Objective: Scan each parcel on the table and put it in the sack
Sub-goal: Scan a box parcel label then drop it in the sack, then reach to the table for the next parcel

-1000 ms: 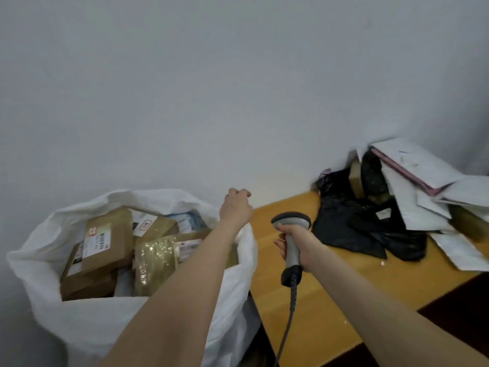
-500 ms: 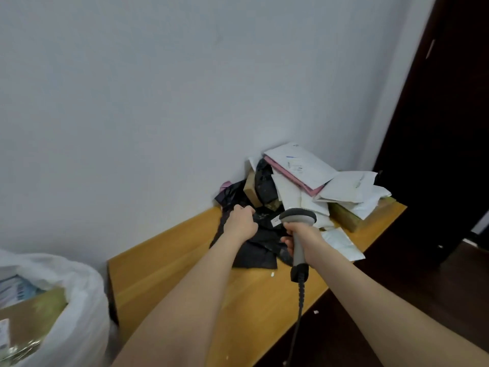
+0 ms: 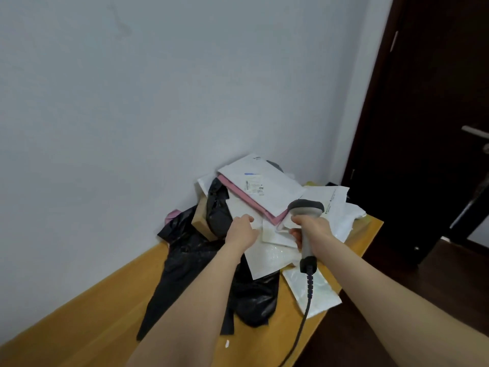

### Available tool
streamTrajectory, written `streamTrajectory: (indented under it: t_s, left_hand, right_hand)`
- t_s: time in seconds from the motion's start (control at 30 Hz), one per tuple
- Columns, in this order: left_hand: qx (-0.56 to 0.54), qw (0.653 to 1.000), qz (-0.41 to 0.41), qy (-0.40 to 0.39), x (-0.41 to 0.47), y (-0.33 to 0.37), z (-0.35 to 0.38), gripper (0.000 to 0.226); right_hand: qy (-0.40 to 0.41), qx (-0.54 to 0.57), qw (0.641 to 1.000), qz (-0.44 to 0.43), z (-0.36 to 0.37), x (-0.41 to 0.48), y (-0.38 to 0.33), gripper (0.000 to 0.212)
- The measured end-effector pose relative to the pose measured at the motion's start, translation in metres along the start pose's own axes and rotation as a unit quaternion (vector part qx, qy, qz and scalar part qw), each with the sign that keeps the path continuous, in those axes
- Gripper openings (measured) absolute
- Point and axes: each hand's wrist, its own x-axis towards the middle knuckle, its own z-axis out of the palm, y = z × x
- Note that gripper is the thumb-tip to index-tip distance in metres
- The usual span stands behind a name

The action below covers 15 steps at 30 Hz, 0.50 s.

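1. right hand (image 3: 313,230): grip wrapped round the handle of the grey barcode scanner (image 3: 306,211). the scanner stands nearly upright, with its head above the fist and turned away from the camera, toward the parcels. its black cable (image 3: 304,317) hangs from the base of the handle and runs down past the front edge of the surface.

2. left hand (image 3: 241,232): fingers curled, knuckles up. the hand lies where a black plastic bag (image 3: 195,263) meets a white padded mailer (image 3: 267,256). whether the grip pinches the mailer cannot be told, since the fingertips are hidden under the hand.

3. parcels: heaped at the far end of the wooden surface (image 3: 79,327), against the wall (image 3: 158,102).
- top: a white mailer with a printed label (image 3: 260,182), lying on a pink mailer (image 3: 238,190).
- left: a brown cardboard box (image 3: 201,219) wedged among black bags.
- right: further white mailers; one clear-white pouch (image 3: 321,292) lies at the front edge, under the cable.

4. a small white scrap (image 3: 227,343) lies on the surface near the left forearm.

5. a dark door (image 3: 436,115) with a metal handle (image 3: 476,132) stands to the right.
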Motion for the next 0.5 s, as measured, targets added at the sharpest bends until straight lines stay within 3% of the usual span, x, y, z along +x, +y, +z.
streamTrajectory:
  t_s: [0.3,0.4,0.5]
  left_hand:
    - [-0.209,0.972,-0.107,-0.002,0.143,0.026,0.055,0.035]
    - [-0.274,0.949,-0.151,0.032,0.176,0.023,0.063,0.052]
    - [-0.357,0.912,-0.194,0.056,0.21,0.021,0.069,0.043]
  right_hand:
    - [0.03,0.028,0.999,0.029,0.013,0.13,-0.031,0.017]
    - [0.016,0.04,0.998,0.039,0.022,0.159,-0.035,0.014]
    - [0.014,0.045,0.998,0.048,0.028,0.187,-0.036,0.012]
